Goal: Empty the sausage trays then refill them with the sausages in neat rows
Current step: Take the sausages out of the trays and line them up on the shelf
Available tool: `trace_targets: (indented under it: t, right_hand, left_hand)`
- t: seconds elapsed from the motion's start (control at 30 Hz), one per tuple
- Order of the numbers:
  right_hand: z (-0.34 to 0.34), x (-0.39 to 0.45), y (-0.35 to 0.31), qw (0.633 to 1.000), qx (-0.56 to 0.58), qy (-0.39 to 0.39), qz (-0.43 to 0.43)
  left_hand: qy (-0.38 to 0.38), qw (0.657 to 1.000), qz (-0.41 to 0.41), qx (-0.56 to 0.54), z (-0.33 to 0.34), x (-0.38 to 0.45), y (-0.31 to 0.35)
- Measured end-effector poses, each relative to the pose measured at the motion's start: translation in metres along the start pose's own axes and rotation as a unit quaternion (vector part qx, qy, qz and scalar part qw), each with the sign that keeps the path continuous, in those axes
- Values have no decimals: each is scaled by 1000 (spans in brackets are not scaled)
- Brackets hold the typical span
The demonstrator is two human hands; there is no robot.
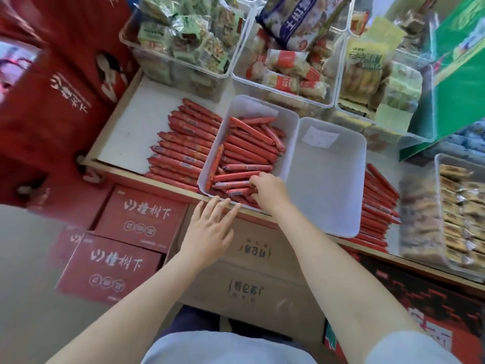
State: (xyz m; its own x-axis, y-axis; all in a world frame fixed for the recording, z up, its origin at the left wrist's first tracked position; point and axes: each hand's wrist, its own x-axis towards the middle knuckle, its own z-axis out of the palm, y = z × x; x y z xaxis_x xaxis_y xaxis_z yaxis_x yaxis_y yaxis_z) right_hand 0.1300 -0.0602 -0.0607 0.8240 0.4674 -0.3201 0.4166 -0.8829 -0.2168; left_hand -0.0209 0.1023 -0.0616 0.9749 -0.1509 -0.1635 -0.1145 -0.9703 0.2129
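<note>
Two translucent white plastic trays, rectangular with rounded corners, side by side on a white-topped shelf (126, 132); the left tray (284, 115) holds a loose jumble of slim red film-wrapped sausages (246, 151), too many to count; the right tray (328, 185) holds none and shows one pale paper label, unreadable; further sausages lie in flat rows on the shelf left (181, 151) and right (375, 206) of the trays; right hand (267, 190) curled, grasping sausages at the left tray's near end; left hand (210, 229) released, fingers straight, tips at the tray's near rim; two red cardboard boxes (141, 219) below, white Chinese lettering.
</note>
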Motion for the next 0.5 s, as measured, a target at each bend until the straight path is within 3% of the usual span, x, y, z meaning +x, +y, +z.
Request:
trace_targets:
  t: [0.17, 0.27, 0.33, 0.37, 0.43, 0.47, 0.5]
  right_hand:
    - [10, 7, -5, 1000, -7, -15, -10]
    - [4, 11, -7, 993, 116, -12, 25]
    - [-12, 6, -12, 961, 259, 38, 93]
    - [-21, -2, -15, 926, 348, 66, 128]
    - [-40, -27, -21, 807, 561, 93, 156]
    - [-47, -41, -24, 734, 657, 93, 147]
    - [-53, -55, -25, 668, 728, 85, 132]
  left_hand:
    - [-36, 999, -4, -37, -1, -2, -1]
    - [-50, 997, -4, -55, -4, -2, -2]
    - [-55, 995, -13, -84, -10, 0, -2]
    - [-53, 991, -28, -118, -15, 2, 0]
    - [-18, 960, -91, -265, -38, 8, 8]
    - [-3, 914, -147, -379, -54, 12, 14]
    - [-15, 839, -203, -505, -69, 17, 21]
